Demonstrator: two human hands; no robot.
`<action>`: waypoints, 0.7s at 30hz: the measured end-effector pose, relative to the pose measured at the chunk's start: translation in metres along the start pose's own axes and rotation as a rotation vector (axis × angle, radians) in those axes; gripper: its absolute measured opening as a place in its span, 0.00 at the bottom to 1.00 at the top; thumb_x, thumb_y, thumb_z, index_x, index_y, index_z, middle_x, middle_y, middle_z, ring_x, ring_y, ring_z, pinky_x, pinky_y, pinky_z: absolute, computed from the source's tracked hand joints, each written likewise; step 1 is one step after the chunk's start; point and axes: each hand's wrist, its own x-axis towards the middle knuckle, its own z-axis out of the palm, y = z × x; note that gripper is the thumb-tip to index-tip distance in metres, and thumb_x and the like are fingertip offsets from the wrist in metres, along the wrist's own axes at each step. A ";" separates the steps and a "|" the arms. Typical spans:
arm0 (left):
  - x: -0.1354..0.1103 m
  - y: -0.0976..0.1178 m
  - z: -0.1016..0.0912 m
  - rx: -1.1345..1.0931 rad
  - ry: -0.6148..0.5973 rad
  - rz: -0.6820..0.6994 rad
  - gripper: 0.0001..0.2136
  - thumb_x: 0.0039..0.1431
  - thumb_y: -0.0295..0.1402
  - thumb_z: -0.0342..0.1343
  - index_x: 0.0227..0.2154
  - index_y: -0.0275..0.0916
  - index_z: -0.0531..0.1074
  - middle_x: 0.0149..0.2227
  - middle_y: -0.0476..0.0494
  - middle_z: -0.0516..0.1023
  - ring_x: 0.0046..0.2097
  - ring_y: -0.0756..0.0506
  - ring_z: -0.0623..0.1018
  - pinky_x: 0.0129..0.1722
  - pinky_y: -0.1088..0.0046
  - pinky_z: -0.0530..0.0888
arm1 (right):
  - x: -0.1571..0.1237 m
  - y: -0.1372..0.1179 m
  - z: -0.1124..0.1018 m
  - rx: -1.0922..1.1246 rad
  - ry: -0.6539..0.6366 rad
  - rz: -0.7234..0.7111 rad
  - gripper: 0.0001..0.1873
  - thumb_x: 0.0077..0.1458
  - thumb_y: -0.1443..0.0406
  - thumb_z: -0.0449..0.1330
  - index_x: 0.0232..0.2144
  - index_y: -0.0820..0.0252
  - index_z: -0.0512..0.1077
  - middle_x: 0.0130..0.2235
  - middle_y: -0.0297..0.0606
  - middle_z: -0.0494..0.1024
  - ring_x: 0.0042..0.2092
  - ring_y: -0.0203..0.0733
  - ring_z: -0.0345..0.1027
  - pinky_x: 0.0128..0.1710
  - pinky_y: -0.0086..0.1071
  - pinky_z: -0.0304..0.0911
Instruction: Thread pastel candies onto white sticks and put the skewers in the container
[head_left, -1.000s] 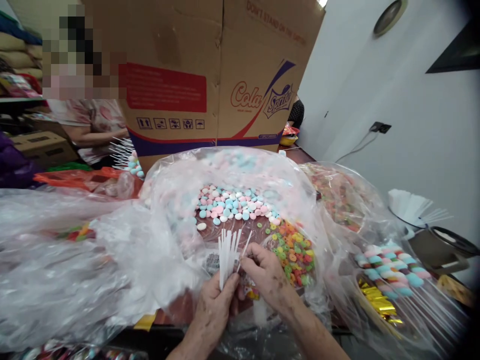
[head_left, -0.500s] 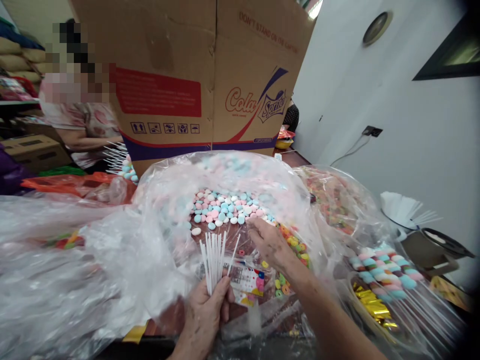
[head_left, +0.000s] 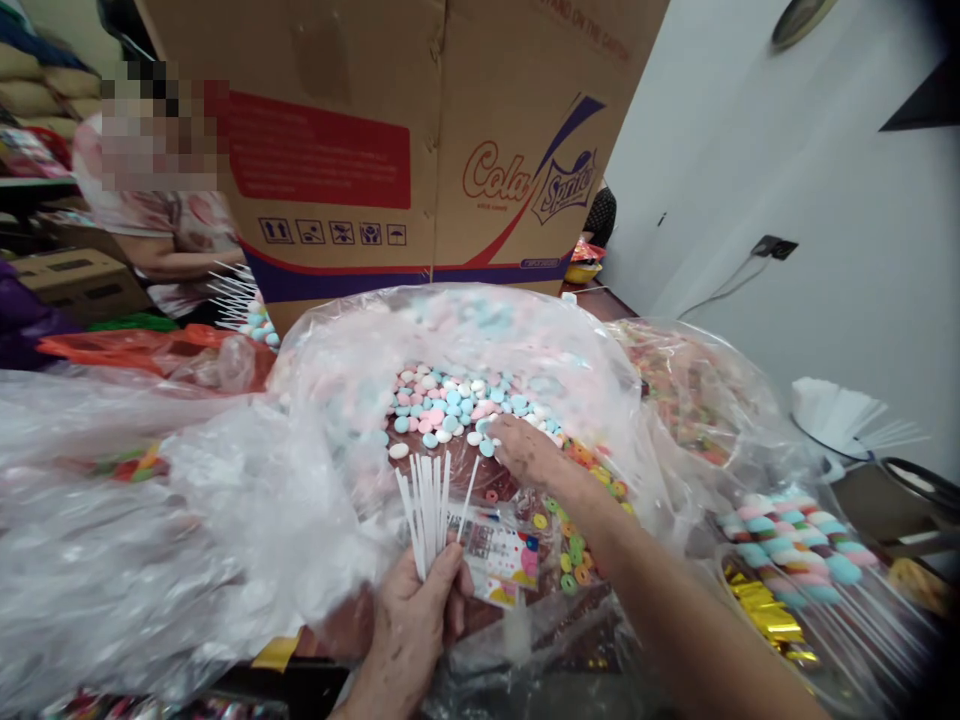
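My left hand is closed round a bunch of thin white sticks, which point upward. One stick leans apart to the right, between thumb and fingers. Farther forward, my right hand reaches down at the near edge of a pile of pink, blue and white round candies. Its fingers are bent together at the candies, and whatever is between the fingertips is hidden. Ring-shaped yellow, green and orange candies lie under and beside the right forearm. A printed card in clear plastic rests just beyond my left hand.
Clear plastic bags cover the left side. A large cardboard box stands behind the candies. At right are finished candy skewers, gold ties and a holder of white sticks. Another person sits at far left.
My right hand has moved forward and slightly left onto the candies, fingers bending down. My left hand keeps the sticks. The view has tilted down and shifted slightly.
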 end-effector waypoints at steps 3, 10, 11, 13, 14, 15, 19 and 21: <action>0.000 0.003 0.001 0.008 -0.004 -0.004 0.26 0.48 0.59 0.62 0.18 0.37 0.71 0.08 0.54 0.64 0.12 0.55 0.60 0.13 0.82 0.54 | -0.017 0.012 0.001 0.181 0.088 -0.048 0.16 0.61 0.70 0.54 0.48 0.57 0.75 0.52 0.43 0.78 0.53 0.47 0.70 0.56 0.38 0.63; -0.001 0.004 0.001 0.089 0.002 0.009 0.27 0.48 0.60 0.62 0.17 0.38 0.70 0.07 0.54 0.63 0.11 0.55 0.60 0.14 0.82 0.55 | -0.035 0.008 0.003 0.276 0.068 -0.051 0.15 0.60 0.72 0.53 0.44 0.58 0.76 0.46 0.44 0.80 0.49 0.46 0.72 0.52 0.39 0.65; -0.001 0.004 0.001 0.104 -0.004 0.013 0.27 0.48 0.60 0.61 0.17 0.38 0.70 0.07 0.54 0.63 0.11 0.55 0.60 0.14 0.82 0.55 | -0.037 0.008 0.002 0.301 0.084 -0.070 0.15 0.61 0.71 0.52 0.45 0.57 0.75 0.46 0.43 0.79 0.48 0.45 0.71 0.51 0.38 0.65; -0.001 0.004 0.001 0.134 -0.018 0.013 0.27 0.49 0.60 0.61 0.17 0.37 0.70 0.07 0.54 0.63 0.11 0.55 0.60 0.14 0.82 0.55 | -0.042 0.008 -0.003 0.315 0.137 -0.038 0.13 0.62 0.70 0.51 0.43 0.58 0.75 0.44 0.41 0.79 0.45 0.43 0.70 0.48 0.36 0.64; -0.001 0.004 0.001 0.146 -0.022 0.009 0.27 0.49 0.59 0.60 0.17 0.38 0.70 0.06 0.54 0.62 0.11 0.55 0.60 0.13 0.82 0.55 | -0.045 0.009 -0.006 0.311 0.152 -0.007 0.12 0.63 0.69 0.50 0.40 0.58 0.75 0.42 0.41 0.79 0.43 0.43 0.70 0.46 0.35 0.63; -0.001 0.004 0.001 0.151 -0.022 0.009 0.27 0.49 0.59 0.60 0.17 0.38 0.70 0.06 0.54 0.61 0.11 0.55 0.60 0.13 0.82 0.54 | -0.048 0.009 -0.008 0.308 0.156 0.017 0.12 0.63 0.69 0.50 0.37 0.59 0.74 0.40 0.41 0.78 0.41 0.42 0.69 0.44 0.35 0.62; -0.001 0.008 0.003 0.118 0.015 0.016 0.24 0.45 0.57 0.64 0.19 0.38 0.69 0.11 0.55 0.67 0.11 0.56 0.60 0.12 0.82 0.54 | -0.059 0.003 -0.013 0.335 0.099 -0.033 0.10 0.63 0.68 0.53 0.33 0.59 0.73 0.36 0.37 0.76 0.38 0.39 0.67 0.40 0.32 0.58; -0.002 0.011 0.005 0.094 0.028 0.002 0.24 0.43 0.56 0.65 0.20 0.38 0.69 0.14 0.54 0.70 0.10 0.56 0.60 0.12 0.81 0.55 | -0.062 -0.003 -0.010 0.318 0.053 -0.108 0.08 0.62 0.68 0.55 0.32 0.59 0.73 0.36 0.37 0.75 0.37 0.39 0.66 0.39 0.31 0.58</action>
